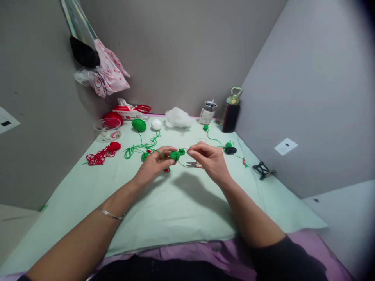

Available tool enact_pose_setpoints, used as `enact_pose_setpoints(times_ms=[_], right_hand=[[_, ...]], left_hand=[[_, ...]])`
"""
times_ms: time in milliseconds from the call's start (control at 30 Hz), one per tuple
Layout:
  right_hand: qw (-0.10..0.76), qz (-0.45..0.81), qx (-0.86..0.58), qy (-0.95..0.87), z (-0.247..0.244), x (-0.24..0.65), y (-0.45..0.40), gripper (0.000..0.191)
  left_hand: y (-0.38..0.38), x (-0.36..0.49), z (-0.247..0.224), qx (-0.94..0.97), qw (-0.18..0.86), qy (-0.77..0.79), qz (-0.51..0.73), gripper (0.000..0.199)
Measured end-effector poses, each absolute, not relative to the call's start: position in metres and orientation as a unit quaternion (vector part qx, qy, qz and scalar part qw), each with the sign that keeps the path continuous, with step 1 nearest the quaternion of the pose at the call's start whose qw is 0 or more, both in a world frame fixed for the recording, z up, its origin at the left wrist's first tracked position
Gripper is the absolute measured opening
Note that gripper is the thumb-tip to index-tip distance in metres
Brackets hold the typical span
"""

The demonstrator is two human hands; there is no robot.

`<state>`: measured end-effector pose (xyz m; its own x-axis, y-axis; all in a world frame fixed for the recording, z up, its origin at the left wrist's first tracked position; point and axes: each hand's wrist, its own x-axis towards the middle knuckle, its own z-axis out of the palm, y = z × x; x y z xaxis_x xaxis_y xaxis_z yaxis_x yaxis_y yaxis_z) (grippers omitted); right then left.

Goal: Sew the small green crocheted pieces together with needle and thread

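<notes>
Over the middle of the table, my left hand (154, 164) holds a small green crocheted piece (174, 156) between thumb and fingers. A smaller green part (182, 152) sticks out at its right, toward my right hand (207, 158). The thumb and fingers of my right hand are pinched together; what they hold is too small to make out. Small scissors (193, 164) lie partly hidden beneath my right hand. Loose green yarn (137, 148) trails behind my left hand, and a small red bit (166, 169) shows below it.
Along the back are a green yarn ball (138, 125), a white ball (156, 124), white stuffing (177, 118), a pen tin (208, 113) and a phone (231, 118). Red yarn (102, 154) and a clear tub (108, 130) are left; a black stand (263, 170) is right.
</notes>
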<state>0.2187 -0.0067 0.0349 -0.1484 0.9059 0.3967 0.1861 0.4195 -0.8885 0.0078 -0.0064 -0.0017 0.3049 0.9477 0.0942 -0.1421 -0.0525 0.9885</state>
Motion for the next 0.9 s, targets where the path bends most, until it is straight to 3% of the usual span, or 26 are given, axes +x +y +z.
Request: enact_pose_setpoints(times_ms=[367, 900], right_hand=[[0.416, 0.21, -0.418, -0.779, 0.025, 0.211, -0.012, 0.016], [0.405, 0.178, -0.422, -0.791, 0.022, 0.21, -0.011, 0.015]], left_hand=[[-0.005, 0.006, -0.003, 0.551, 0.555, 0.388, 0.488, 0.037], [-0.005, 0.006, -0.003, 0.557, 0.554, 0.381, 0.486, 0.034]])
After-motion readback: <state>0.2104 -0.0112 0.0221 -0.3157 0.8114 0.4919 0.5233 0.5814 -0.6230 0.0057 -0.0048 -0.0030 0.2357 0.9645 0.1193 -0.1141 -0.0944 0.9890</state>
